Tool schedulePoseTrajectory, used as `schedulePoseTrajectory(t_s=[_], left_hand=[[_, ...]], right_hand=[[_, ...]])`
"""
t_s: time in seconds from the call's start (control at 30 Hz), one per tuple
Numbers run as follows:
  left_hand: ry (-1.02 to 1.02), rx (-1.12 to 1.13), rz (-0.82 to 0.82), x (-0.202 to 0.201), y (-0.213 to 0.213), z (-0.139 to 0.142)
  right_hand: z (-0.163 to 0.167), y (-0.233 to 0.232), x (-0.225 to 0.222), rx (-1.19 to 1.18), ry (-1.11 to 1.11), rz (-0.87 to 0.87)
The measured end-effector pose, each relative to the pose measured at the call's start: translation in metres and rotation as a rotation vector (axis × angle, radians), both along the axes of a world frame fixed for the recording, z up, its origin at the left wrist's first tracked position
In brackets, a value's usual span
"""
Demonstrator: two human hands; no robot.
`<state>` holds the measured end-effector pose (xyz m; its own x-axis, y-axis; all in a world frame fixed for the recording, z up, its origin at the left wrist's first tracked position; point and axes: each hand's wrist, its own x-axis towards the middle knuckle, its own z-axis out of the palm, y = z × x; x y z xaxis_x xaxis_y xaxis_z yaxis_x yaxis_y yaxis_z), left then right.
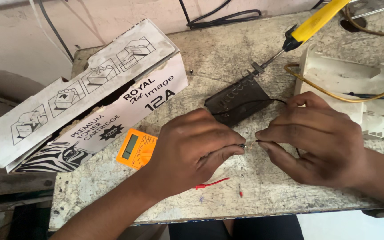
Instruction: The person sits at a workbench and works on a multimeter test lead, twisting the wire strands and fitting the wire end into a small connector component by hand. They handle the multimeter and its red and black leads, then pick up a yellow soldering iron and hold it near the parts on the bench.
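Wire ends meet at mid-desk: the left hand [192,151] pinches a thin lead between thumb and forefinger, its bare tip poking out to the right, and the right hand [318,138] pinches the end of a black wire [245,105] in the same way, tip pointing left. The two tips sit almost touching, just apart, over the worn desk [227,58]. Both hands are closed narrow on their wires, the other fingers curled under; holding so near the ends probably keeps the tips steady and aimed at each other.

Pose: both forearms come in from the near edge, the left from lower left, the right from the right side, palms down, knuckles up, heels of the hands seemingly low to the surface.

The black wire loops back from the right hand to a dark flat casing [238,101] lying just behind the hands. A yellow-handled soldering iron [307,27] rests with its tip at the casing's far corner, within reach. An orange multimeter [136,149] lies beside the left wrist, partly hidden by it, and a red lead [212,183] trails out from under that hand. A printed cardboard box [90,93] sits at far left; a white plastic housing [347,80] with a yellow cable [330,91] across it sits at right.
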<state>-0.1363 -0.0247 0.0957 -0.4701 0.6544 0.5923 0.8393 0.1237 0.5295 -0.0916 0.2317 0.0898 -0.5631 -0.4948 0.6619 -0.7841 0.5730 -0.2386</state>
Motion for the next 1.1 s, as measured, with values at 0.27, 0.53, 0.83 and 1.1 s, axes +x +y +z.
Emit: schedulePoseTrajectory(t_s=[0.27,0.53,0.83,1.1], left_hand=[[0.036,-0.013,-0.008,0.001,-0.0012,0.0018],[0.072,-0.022,-0.009,0.001,-0.0022,0.0012],[-0.052,-0.006,0.033,0.0021,-0.0017,-0.0027],[-0.272,0.029,-0.064,0.0053,0.0007,-0.0023]], right_hand=[[-0.0009,-0.0011,0.0009,0.012,-0.017,-0.02],[-0.0011,-0.0027,-0.001,0.021,-0.002,-0.01],[0.0,0.0003,-0.0003,0.034,0.004,-0.044],[-0.0042,0.0007,0.0007,0.107,0.28,-0.007]])
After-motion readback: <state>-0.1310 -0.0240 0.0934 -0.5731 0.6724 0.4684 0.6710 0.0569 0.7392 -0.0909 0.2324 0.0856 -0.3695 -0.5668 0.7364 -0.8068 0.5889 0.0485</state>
